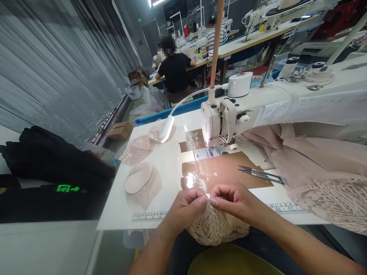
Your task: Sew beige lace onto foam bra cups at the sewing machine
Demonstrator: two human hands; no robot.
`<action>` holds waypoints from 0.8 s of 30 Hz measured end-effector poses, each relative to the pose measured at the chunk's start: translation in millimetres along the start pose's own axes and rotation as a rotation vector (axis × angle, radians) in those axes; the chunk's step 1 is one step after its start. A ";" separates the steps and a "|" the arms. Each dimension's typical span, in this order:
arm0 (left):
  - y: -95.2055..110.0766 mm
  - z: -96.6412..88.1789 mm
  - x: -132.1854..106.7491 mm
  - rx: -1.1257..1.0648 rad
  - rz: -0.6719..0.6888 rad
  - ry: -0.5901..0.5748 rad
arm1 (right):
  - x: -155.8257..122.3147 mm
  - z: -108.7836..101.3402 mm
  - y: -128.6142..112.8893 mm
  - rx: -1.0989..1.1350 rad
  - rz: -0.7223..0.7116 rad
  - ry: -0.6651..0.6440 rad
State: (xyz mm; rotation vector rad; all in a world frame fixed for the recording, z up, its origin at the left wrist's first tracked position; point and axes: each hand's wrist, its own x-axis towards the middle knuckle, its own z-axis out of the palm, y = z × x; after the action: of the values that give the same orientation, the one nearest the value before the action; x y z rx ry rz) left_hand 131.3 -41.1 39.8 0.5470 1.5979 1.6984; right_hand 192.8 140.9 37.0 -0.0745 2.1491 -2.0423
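The one view looks forward and down from the wearer's head, over the near edge of a sewing table point(170, 173), with the left hand point(186, 206) and right hand point(236, 198) close at six o'clock. A sewing machine point(275, 105) stands near, between two and three; a seated co-worker point(174, 72) is farther off at twelve.

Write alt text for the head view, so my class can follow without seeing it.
A person's left hand and right hand pinch beige lace at a white table's near edge, before a sewing machine. Dark snips lie beyond.
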 end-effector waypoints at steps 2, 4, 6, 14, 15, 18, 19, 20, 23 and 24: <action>-0.8 -0.9 0.0 -0.017 -0.010 -0.022 | -1.5 -0.4 -3.2 -0.025 0.001 0.012; -1.5 -1.7 0.3 -0.013 -0.014 -0.021 | -2.9 -0.7 -5.9 -0.062 0.005 0.023; -2.5 -2.2 1.0 0.004 -0.008 -0.001 | -3.8 -1.0 -7.2 -0.100 0.008 0.033; -14.9 8.8 9.6 -0.281 -0.101 0.089 | 3.9 -3.2 3.8 0.037 -0.013 -0.009; -14.1 8.1 10.8 -0.333 -0.116 0.118 | 6.0 -4.8 5.3 0.064 -0.013 -0.009; 0.6 -9.2 9.3 -0.385 -0.087 0.300 | 9.8 -15.6 8.1 0.078 -0.006 0.064; 9.8 -19.6 6.9 -0.357 -0.037 0.399 | 9.6 -21.3 8.4 0.073 -0.004 0.103; 20.5 -31.1 4.2 -0.307 0.031 0.517 | 8.7 -27.9 8.2 0.067 -0.004 0.143; 52.1 -60.1 1.2 0.019 0.272 0.857 | 3.4 -48.3 3.7 -0.028 -0.012 0.275; 58.7 -64.2 4.8 0.203 0.339 0.917 | 2.0 -54.0 0.3 -0.089 -0.021 0.323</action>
State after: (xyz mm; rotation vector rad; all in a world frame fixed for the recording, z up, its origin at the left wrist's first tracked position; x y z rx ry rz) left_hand 68.4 -77.9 87.3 0.1081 2.4378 2.2272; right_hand 182.1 193.9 38.8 0.2383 2.4335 -2.0901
